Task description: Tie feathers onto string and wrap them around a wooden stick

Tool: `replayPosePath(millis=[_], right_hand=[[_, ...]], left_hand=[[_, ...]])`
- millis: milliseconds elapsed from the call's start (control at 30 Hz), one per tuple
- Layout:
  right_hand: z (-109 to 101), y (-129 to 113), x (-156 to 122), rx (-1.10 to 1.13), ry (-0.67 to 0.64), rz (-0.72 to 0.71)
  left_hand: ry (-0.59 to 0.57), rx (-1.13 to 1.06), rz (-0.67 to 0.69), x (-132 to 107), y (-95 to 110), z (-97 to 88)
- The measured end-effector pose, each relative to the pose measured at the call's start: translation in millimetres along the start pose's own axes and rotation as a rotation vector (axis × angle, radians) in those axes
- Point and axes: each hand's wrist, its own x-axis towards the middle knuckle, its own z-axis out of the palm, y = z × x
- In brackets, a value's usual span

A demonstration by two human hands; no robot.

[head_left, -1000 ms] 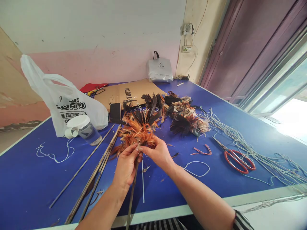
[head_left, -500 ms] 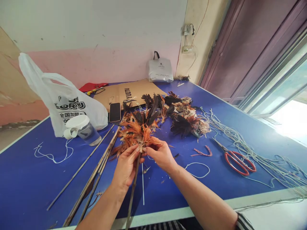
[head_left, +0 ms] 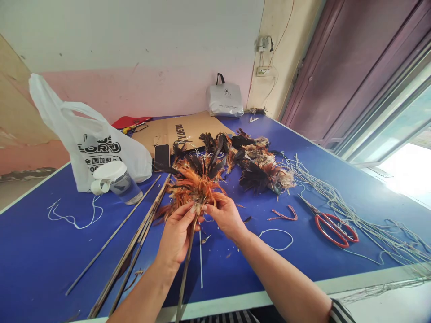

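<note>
A bundle of orange and black feathers [head_left: 191, 181] fans out from the top of a thin stick [head_left: 186, 273], which slants down toward the table's near edge. My left hand [head_left: 177, 233] is closed around the stick just under the feathers, thumb near the quill ends. From the other side, my right hand [head_left: 227, 217] pinches the base of the feather bundle, its thumb close to the left one. Some of the fingers behind the stick are hidden. Beneath my hands a straight white string [head_left: 201, 260] lies on the blue table [head_left: 235, 278].
Behind and to the right lie more feather bunches [head_left: 262, 172], red-handled scissors [head_left: 336, 229] and a tangle of pale cords [head_left: 323, 193]. On the left are loose sticks [head_left: 141, 229], a clear cup [head_left: 117, 181], a white plastic bag [head_left: 101, 143] and a phone [head_left: 162, 158]. Cardboard [head_left: 158, 130] lies farther back.
Both hands stay at the base of the feathers with almost the same grip. The feather bundle has shifted slightly, with a dark feather now sticking out to its left in front of the phone.
</note>
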Motion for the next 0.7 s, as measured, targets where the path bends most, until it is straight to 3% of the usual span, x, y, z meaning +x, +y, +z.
replayPosePath(millis=[233, 467, 700], right_hand=[[1, -3, 2, 0.001, -0.055, -0.013], [6, -10, 0, -0.122, 0.022, -0.032], [-2, -12, -3, -0.193, 0.047, -0.003]], left_hand=[[-0.031, -0.032, 0.05, -1, -3, 1.6], [-0.022, -0.035, 0.029, 0, -6, 2.1], [-0.159, -0.018, 0.044, 2, 5, -4.7]])
